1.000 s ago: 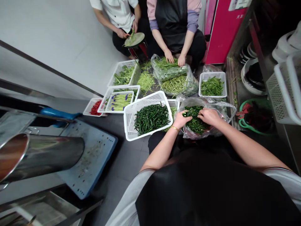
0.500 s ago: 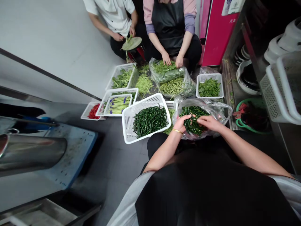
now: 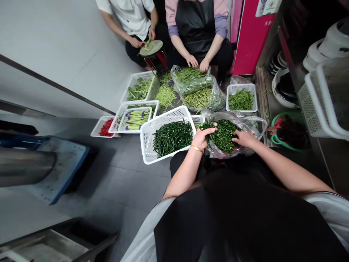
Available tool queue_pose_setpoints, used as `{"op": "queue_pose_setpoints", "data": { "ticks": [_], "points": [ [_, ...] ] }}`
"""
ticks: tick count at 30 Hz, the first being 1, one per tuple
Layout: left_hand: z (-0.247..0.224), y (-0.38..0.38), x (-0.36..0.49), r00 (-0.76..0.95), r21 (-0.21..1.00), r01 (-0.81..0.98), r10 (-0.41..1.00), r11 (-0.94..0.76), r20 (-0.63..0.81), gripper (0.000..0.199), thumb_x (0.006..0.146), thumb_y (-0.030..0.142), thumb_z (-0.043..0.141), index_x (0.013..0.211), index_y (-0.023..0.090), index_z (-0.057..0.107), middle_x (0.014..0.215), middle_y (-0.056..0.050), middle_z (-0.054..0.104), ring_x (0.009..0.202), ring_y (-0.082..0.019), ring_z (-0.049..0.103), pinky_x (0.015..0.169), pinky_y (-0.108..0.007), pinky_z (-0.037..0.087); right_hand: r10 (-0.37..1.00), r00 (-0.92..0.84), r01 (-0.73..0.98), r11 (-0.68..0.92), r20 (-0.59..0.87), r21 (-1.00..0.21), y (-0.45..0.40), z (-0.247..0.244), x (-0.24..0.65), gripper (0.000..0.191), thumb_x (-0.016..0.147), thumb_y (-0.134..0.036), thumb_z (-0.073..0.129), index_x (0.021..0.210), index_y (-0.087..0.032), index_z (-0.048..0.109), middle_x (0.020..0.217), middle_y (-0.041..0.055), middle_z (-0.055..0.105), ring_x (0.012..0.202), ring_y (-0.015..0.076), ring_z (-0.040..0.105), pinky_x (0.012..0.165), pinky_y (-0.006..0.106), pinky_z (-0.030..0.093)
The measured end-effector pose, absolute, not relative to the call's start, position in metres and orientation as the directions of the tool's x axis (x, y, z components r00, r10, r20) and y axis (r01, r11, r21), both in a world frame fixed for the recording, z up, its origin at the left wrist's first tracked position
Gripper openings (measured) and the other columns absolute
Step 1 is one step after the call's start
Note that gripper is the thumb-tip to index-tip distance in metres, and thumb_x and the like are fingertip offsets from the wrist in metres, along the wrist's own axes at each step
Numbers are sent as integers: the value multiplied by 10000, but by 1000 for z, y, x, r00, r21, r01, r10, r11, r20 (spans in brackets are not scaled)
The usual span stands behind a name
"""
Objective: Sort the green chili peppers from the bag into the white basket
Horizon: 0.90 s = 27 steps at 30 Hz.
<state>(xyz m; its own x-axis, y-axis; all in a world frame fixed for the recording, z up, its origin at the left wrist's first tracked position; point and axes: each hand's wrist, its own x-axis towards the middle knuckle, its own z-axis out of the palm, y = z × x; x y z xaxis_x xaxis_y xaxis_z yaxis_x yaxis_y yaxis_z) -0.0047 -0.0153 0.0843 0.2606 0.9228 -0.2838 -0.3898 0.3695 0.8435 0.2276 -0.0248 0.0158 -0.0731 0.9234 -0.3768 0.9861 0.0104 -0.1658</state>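
Gray floor tiles (image 3: 131, 156) run beneath a crowded kitchen corner, where a white perforated basket (image 3: 147, 142) piled with dark green chilies (image 3: 172, 139) sits at an angle before a worker in a black apron (image 3: 240, 218). Just right of the basket, the worker's left hand (image 3: 200, 139) closes around a bunch of green chilies (image 3: 208, 124), the thumb laid across it and the pods jutting out above and below. Farther right of the basket, the right hand (image 3: 244, 139) reaches into an open clear plastic bag (image 3: 252, 127), forefinger extended and the others loosely curled, fingertips at the near right edge of the loose chilies (image 3: 225, 134) inside; whether they pinch a pod cannot be told. Beyond the basket and to its right, a co-worker's hands (image 3: 192, 61) rest on long greens (image 3: 188, 74) in another bag. Beyond it and to the left, a second co-worker in a white jacket (image 3: 133, 18) handles a green stalk (image 3: 148, 42) over a round stool (image 3: 155, 48). Left of the basket stand a tray of purple-banded green stalks (image 3: 136, 119) and, farther out, one of bright red produce (image 3: 106, 127).
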Motion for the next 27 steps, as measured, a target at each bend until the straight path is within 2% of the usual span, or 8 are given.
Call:
{"op": "queue_pose_setpoints", "data": {
  "ticks": [2, 5, 12, 14, 18, 21, 24, 27],
  "points": [
    [71, -13, -13, 256, 775, -432, 886, 462, -385, 310, 504, 259, 814, 774, 144, 714, 751, -34, 715, 653, -132, 617, 624, -260, 464, 900, -142, 967, 37, -411, -253, -22, 8, 224, 202, 920, -329, 600, 948, -167, 718, 929, 93, 728, 844, 199, 664, 725, 265, 448],
    [58, -11, -18, 309, 748, -407, 850, 524, -427, 273, 534, 257, 788, 771, 140, 723, 851, -70, 751, 744, -161, 663, 594, -242, 441, 929, -172, 933, 47, -328, -357, -16, 13, 229, 221, 932, -282, 564, 797, -174, 703, 795, 63, 718, 768, 182, 648, 690, 252, 427],
    [46, -7, 17, 413, 879, -206, 853, 430, -321, 326, 494, 161, 850, 797, 122, 735, 848, -61, 765, 783, -163, 680, 874, -330, 499, 975, -220, 833, 181, -14, -523, -13, 63, 235, 233, 913, -351, 562, 796, -179, 666, 807, 89, 714, 788, 217, 642, 752, 303, 441],
    [40, -8, 27, 450, 866, -199, 828, 459, -335, 322, 484, 180, 861, 762, 121, 709, 779, -47, 751, 740, -165, 678, 849, -346, 508, 990, -140, 728, 108, 7, -677, -17, 64, 225, 307, 914, -446, 548, 766, -189, 627, 714, 73, 684, 711, 204, 630, 724, 311, 456],
    [31, -13, 32, 464, 842, -230, 816, 487, -345, 289, 502, 233, 866, 688, 113, 681, 670, -37, 710, 625, -153, 647, 744, -337, 523, 978, -143, 316, -103, -155, -943, -29, 53, 205, 500, 812, -705, 559, 783, -206, 564, 649, 54, 651, 579, 183, 595, 607, 310, 479],
    [31, -19, 31, 462, 824, -217, 798, 524, -386, 289, 482, 231, 873, 666, 101, 691, 629, -41, 694, 581, -150, 633, 694, -328, 526, 971, -218, 341, -23, -103, -940, -38, 50, 198, 454, 828, -661, 550, 763, -212, 536, 660, 53, 636, 617, 180, 586, 618, 301, 474],
    [37, -23, 33, 460, 744, -254, 754, 618, -469, 312, 443, 231, 876, 657, 106, 686, 602, -39, 685, 557, -167, 637, 660, -343, 539, 972, -208, 615, 218, 111, -758, -45, 56, 195, 342, 891, -499, 497, 707, -211, 504, 761, 95, 632, 741, 204, 592, 701, 315, 458],
    [45, -25, 32, 449, 708, -273, 737, 651, -505, 319, 447, 262, 877, 640, 117, 670, 608, -38, 685, 559, -170, 638, 653, -348, 544, 972, -132, 707, 231, 197, -668, -48, 63, 191, 292, 885, -439, 499, 704, -209, 493, 820, 122, 624, 786, 220, 586, 716, 323, 450]
  ]
}}
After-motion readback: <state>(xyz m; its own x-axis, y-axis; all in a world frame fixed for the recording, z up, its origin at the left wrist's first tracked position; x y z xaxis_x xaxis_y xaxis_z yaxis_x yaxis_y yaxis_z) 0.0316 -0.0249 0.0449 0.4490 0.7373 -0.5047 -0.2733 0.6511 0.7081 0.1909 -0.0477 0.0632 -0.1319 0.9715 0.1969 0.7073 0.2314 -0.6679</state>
